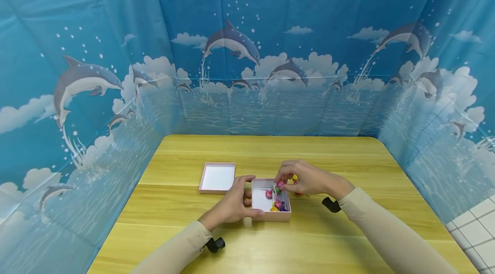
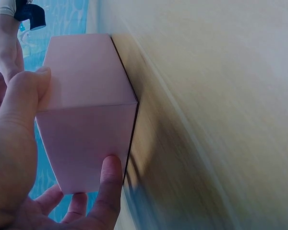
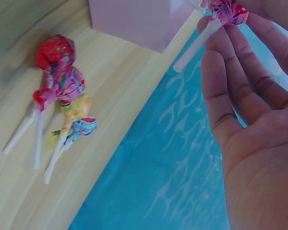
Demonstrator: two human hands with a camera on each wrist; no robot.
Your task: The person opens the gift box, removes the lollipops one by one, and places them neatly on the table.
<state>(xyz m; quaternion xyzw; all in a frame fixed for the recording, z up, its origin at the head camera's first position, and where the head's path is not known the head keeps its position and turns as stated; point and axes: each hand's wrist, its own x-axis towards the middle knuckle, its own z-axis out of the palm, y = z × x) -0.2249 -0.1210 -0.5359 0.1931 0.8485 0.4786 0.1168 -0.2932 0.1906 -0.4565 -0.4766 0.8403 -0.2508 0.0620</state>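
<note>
An open pink box (image 1: 272, 217) with a white inside stands on the table, and several wrapped lollipops (image 1: 277, 204) lie in it, in pink, green, yellow and dark blue. My left hand (image 1: 231, 206) grips the box at its left side, thumb at the near corner and fingers along the left wall. Over the box's far right part, my right hand (image 1: 303, 178) pinches a lollipop (image 3: 225, 13) in a pink-red wrapper, its white stick angled down in the right wrist view. Several more lollipops (image 3: 65, 86), red, pink, yellow and blue, lie on the table beside the box, partly behind my right hand in the head view.
To the left of the box lies a shallow pink-edged lid (image 1: 218, 178), white inside facing up. The yellow wood-grain table (image 1: 174, 214) carries everything. A blue dolphin-print curtain (image 1: 247, 106) rises behind the table and along both sides.
</note>
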